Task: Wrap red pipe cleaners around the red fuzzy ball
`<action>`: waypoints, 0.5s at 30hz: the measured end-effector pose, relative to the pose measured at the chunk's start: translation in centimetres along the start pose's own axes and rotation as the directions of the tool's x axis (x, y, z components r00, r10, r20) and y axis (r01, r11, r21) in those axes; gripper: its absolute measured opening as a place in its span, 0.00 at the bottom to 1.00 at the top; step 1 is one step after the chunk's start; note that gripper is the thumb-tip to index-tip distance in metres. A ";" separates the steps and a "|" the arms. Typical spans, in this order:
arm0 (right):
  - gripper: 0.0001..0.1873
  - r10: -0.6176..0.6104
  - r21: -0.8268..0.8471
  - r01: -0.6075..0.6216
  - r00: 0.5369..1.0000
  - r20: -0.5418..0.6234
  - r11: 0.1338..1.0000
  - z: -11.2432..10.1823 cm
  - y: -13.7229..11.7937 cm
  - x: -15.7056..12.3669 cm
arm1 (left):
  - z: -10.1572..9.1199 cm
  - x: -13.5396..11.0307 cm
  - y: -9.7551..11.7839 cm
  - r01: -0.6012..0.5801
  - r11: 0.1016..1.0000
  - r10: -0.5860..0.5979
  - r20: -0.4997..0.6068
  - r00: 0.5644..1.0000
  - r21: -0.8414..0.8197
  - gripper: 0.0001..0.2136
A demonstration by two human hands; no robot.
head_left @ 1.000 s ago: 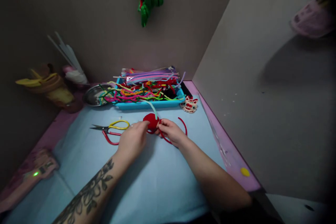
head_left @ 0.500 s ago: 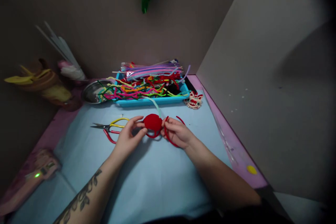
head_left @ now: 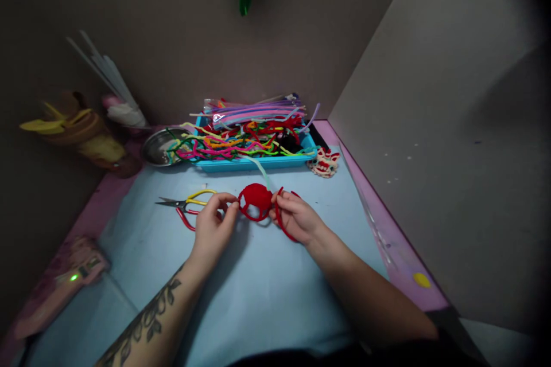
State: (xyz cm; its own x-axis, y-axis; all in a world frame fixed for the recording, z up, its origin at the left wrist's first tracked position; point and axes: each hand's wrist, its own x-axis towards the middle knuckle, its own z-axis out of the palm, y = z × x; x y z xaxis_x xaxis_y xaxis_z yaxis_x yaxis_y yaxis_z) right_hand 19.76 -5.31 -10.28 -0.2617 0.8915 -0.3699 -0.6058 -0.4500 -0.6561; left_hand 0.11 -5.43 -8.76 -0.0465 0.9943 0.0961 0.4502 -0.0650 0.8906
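Note:
A red pipe-cleaner shape [head_left: 256,199], a fuzzy dome with loops beneath it, hangs between my two hands just above the light blue table mat [head_left: 258,298]. My left hand [head_left: 214,228] pinches its left edge with thumb and fingertips. My right hand [head_left: 295,217] grips its right side, and a loose red pipe-cleaner strand [head_left: 282,223] curls around those fingers. A pale green pipe cleaner [head_left: 260,169] runs from the shape back toward the tray.
A blue tray [head_left: 253,163] piled with several coloured pipe cleaners stands behind. Yellow-and-red scissors [head_left: 187,206] lie at left. A metal dish [head_left: 157,152], a small lion-head figure [head_left: 325,161], a pink device with a green light [head_left: 73,278] and walls at back and right surround the mat.
Both hands have shifted slightly right and apart. The red shape turned, so its open loops now show beneath the dome. The camera view has tilted a little.

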 end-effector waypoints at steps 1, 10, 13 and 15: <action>0.10 0.002 -0.005 -0.002 1.000 0.000 1.000 -0.1 0.0 0.0 | 0.1 0.1 -0.1 0.024 0.999 -0.024 0.009 1.000 -0.036 0.10; 0.11 0.023 -0.069 -0.016 0.995 0.095 0.998 -1.1 -0.7 0.3 | 0.3 0.2 0.5 0.666 0.454 -0.309 0.596 0.741 -0.592 0.23; 0.09 0.034 -0.085 -0.026 0.995 0.098 0.996 -1.6 -1.0 0.5 | 0.1 0.3 0.5 0.704 0.377 -0.298 0.641 0.707 -0.602 0.19; 0.08 0.045 -0.070 -0.037 0.993 0.109 0.997 -1.8 -1.1 0.6 | 0.1 0.3 0.4 0.738 0.305 -0.310 0.670 0.675 -0.602 0.15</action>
State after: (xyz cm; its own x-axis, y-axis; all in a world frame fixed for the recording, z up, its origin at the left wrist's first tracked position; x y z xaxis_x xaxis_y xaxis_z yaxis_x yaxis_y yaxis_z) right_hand 21.65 -4.37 -10.93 -0.3688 0.8709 -0.3248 -0.5414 -0.4853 -0.6866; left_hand 0.39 -5.12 -8.39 0.4260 0.7478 -0.5092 -0.4341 0.6627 0.6102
